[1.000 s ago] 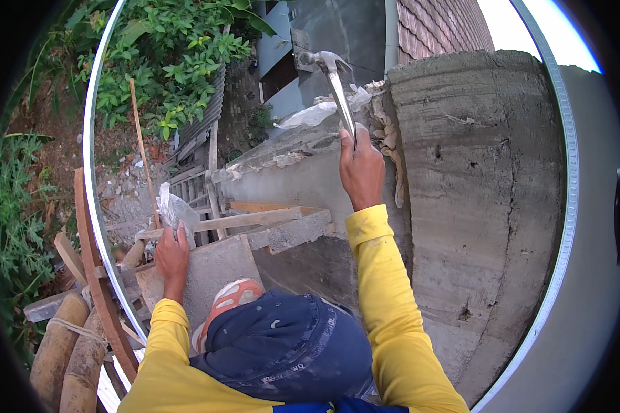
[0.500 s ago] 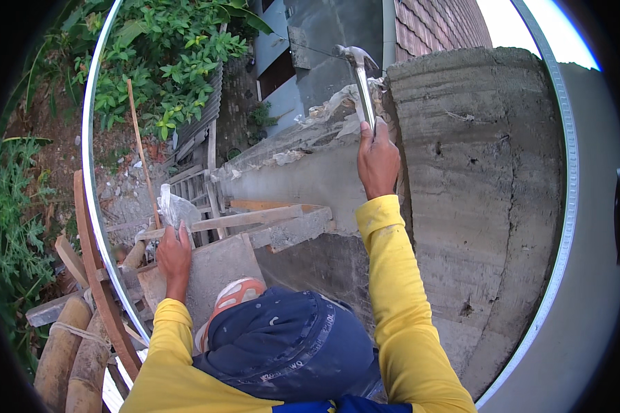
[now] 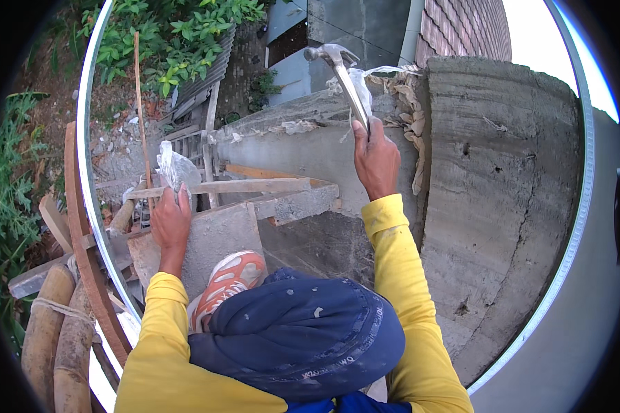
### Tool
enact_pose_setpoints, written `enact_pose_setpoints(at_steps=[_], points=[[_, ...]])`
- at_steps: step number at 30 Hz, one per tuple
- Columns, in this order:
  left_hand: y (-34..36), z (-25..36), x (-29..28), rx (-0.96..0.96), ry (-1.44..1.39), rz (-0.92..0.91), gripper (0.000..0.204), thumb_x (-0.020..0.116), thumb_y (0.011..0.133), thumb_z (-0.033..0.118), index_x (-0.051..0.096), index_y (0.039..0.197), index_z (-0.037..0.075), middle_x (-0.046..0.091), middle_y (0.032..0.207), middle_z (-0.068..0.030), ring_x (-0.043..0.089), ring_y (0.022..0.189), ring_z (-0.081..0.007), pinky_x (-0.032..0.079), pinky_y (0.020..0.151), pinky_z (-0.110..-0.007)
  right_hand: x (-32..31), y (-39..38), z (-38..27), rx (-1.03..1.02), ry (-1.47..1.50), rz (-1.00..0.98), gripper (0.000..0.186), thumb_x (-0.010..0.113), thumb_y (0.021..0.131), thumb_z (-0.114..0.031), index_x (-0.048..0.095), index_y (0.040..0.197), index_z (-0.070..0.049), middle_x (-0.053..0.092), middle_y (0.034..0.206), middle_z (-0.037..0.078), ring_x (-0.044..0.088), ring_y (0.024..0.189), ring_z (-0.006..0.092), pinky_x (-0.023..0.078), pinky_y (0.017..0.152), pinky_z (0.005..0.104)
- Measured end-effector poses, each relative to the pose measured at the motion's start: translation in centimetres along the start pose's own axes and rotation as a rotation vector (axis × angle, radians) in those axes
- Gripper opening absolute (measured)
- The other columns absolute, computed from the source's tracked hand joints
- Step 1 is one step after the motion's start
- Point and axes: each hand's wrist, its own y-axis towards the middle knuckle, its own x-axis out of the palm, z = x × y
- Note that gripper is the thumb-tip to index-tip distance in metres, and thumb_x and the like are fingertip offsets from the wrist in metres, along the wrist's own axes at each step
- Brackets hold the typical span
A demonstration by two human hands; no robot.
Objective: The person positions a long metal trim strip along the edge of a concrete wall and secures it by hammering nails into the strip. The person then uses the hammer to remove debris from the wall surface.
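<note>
A claw hammer [image 3: 344,76] is raised at the upper middle, its steel head up and tilted to the left. My right hand [image 3: 377,160] is closed round its handle. Thin clear plastic [image 3: 360,86] shows just behind the hammer; I cannot tell whether the hand touches it. My left hand [image 3: 172,219] pinches a crumpled piece of clear plastic [image 3: 177,167] that stands up above the fingers. This hand is beside a narrow wooden batten [image 3: 255,186], over a cement-smeared board [image 3: 213,248].
A rough concrete wall [image 3: 496,206] rises at the right, with crumpled plastic [image 3: 415,131] along its left edge. My shoe [image 3: 231,282] is on the board. Lashed bamboo poles [image 3: 45,323] and an upright plank [image 3: 83,227] stand at the left. Rubble ground and leafy plants lie below.
The hammer's head has swung left and the handle leans more. More plastic shows along the wall's edge. My left hand still holds its piece of plastic, and the whole view has shifted slightly.
</note>
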Motion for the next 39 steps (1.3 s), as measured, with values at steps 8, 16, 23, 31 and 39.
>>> enact_pose_setpoints(at_steps=[8,16,23,31,39], points=[[-0.1,-0.4,0.7,0.021,-0.046,0.027,0.036,0.064,0.105,0.035,0.061,0.088,0.003,0.071,0.083,-0.0232,0.069,0.074,-0.0463,0.052,0.065,-0.057,-1.6,4.3,4.0,0.344,-0.102,0.085,0.045,0.051,0.110,-0.042,0.064,0.118,0.001,0.074,0.101,0.032,0.069,0.097,0.0553,0.052,0.086,0.0620],[-0.1,-0.2,0.6,-0.024,-0.061,0.032,0.036,0.064,0.105,0.036,0.061,0.088,0.005,0.071,0.082,-0.0221,0.069,0.074,-0.0449,0.053,0.065,-0.056,-3.7,8.0,0.4,0.004,-0.268,0.111,0.042,0.051,0.111,-0.045,0.064,0.125,-0.007,0.074,0.094,0.030,0.071,0.092,0.0532,0.054,0.079,0.0610],[-0.9,-0.5,0.7,-0.031,-0.079,-0.001,0.037,0.063,0.106,0.037,0.061,0.088,0.005,0.071,0.083,-0.0230,0.070,0.076,-0.0448,0.053,0.066,-0.056,-6.2,8.2,-0.9,0.124,-0.164,0.085,0.041,0.053,0.110,-0.043,0.063,0.124,-0.006,0.073,0.095,0.033,0.069,0.098,0.0552,0.054,0.085,0.0617],[0.7,0.3,1.2,-0.014,-0.083,0.053,0.037,0.063,0.106,0.036,0.061,0.088,0.004,0.071,0.083,-0.0232,0.070,0.076,-0.0447,0.052,0.066,-0.056,-4.8,6.1,3.4,0.318,-0.262,-0.009,0.042,0.051,0.109,-0.045,0.065,0.120,-0.007,0.075,0.102,0.031,0.070,0.100,0.0547,0.054,0.088,0.0622],[-0.3,0.0,0.5,-0.027,-0.070,0.031,0.038,0.063,0.106,0.037,0.060,0.088,0.004,0.071,0.082,-0.0222,0.070,0.076,-0.0440,0.053,0.065,-0.055,-6.2,6.6,4.3,0.336,-0.223,0.051,0.044,0.048,0.111,-0.044,0.065,0.117,-0.004,0.074,0.103,0.032,0.069,0.102,0.0550,0.054,0.087,0.0620]])
